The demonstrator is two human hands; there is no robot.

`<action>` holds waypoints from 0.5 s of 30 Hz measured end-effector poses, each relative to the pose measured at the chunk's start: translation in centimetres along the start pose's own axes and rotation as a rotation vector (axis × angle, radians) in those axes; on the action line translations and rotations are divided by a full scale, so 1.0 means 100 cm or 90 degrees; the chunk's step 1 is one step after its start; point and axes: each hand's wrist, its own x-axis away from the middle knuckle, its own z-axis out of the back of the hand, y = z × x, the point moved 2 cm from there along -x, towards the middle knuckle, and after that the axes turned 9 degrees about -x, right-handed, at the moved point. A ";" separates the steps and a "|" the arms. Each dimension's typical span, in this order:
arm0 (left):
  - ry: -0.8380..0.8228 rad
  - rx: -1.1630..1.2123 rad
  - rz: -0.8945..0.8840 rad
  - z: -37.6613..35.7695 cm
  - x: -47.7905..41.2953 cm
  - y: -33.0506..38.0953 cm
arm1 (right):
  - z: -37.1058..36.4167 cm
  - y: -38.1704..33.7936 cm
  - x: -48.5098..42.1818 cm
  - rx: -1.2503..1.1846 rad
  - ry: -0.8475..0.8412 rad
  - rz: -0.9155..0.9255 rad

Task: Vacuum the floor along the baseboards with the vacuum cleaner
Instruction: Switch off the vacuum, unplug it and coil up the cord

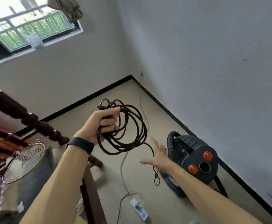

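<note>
Fingers [107, 122] of left hand [103, 125] clamped round a coiled black power cord [128, 135], with what looks like the plug end poking up above the fist. Fingers [154, 143] of right hand [160, 156] spread apart, holding nothing, stretched out above the single strand trailing down from the coil.

Below the arms, on the floor [109, 183]: white power strip [139, 209], its pale lead snaking away toward the corner. Off to the left, a badminton racket [25, 160] lying among clutter.

Just beyond the right hand: vacuum cleaner [195, 157], dark body with two orange knobs, ribbed hose looped over its top, parked close beside the black baseboard [172, 113] under the right-hand wall [212, 62]. Further off, the room corner, then a barred window [35, 29] high on the left wall.

Judged as set-up only: cord not yet paid out, no suction work begun. Next, probably: shake the loops loose without tangling, free the small knot in the hanging strand, carry the plug down to the power strip, then take up the hose.
</note>
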 end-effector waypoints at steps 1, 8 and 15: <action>0.001 0.006 -0.015 0.007 0.006 0.009 | -0.006 -0.012 -0.003 0.024 -0.010 0.039; 0.216 0.174 -0.162 0.058 0.031 0.031 | -0.014 0.029 0.008 0.098 -0.061 -0.057; 0.424 -0.024 -0.135 0.102 0.019 -0.016 | 0.049 0.109 0.056 0.050 0.113 -0.185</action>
